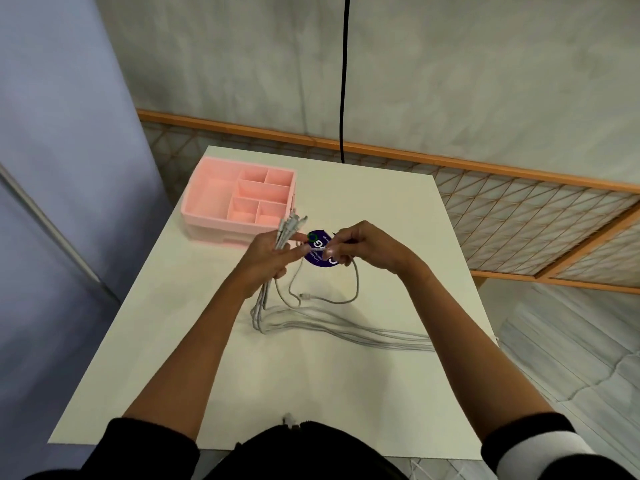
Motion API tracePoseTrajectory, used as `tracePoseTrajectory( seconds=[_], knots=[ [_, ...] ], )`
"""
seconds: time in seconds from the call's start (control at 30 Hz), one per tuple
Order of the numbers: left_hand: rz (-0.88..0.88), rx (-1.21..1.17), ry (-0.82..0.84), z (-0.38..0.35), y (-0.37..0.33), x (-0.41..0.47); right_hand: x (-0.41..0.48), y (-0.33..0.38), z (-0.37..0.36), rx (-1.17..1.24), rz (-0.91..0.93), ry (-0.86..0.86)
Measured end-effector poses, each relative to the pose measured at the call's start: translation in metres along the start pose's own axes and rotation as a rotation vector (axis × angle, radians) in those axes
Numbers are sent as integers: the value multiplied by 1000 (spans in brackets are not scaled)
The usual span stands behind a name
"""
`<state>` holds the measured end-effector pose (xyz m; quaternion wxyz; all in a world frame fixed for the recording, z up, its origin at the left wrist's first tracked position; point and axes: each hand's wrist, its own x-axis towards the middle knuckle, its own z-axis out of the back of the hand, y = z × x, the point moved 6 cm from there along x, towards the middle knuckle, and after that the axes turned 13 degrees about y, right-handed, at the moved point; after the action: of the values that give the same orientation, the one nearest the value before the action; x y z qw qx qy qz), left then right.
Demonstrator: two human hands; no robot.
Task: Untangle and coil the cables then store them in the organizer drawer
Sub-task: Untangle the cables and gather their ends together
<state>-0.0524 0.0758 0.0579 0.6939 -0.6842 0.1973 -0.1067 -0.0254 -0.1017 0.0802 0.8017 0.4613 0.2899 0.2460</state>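
Close to the person, a small white plug (288,418) peeks over the near edge of the white table (346,393). A little farther on, long grey cables (346,329) lie side by side across the table and climb up into the left hand (266,261). That hand is closed around the bunch, and the plug ends (292,221) stick out above it. The right hand (363,247) pinches one loose cable (356,285), which hangs down in a loop onto the table. Under the hands is a round blue sticker (317,261). Behind them sits the pink organizer (207,199), with its drawer (214,233) at the bottom. I think the job is only at the start: the cables look mostly untangled, but none is coiled and none is put away.
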Motion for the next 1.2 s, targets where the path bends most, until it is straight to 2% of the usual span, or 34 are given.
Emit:
tracePoseTrajectory(
  seconds=[0.13,0.3,0.4,0.5,0.73,0.97,1.2],
  knots=[
    [33,59,44,-7,1,-1,1,8,4,12,32,2],
    [0,34,-95,10,-8,0,-8,-17,3,-76,-67,105],
    [-14,58,-123,18,-9,-1,-19,-38,7,-137,-155,136],
    [-9,135,-92,13,-9,-1,-25,-47,12,-204,-218,81],
    [-35,196,-98,7,-14,3,-32,-48,19,-320,-156,-264],
    [-34,306,-69,4,-13,4,-36,-66,25,-443,-210,-197],
    [-32,334,-68,7,-14,4,-50,-83,30,-406,-267,-255]
  ],
)
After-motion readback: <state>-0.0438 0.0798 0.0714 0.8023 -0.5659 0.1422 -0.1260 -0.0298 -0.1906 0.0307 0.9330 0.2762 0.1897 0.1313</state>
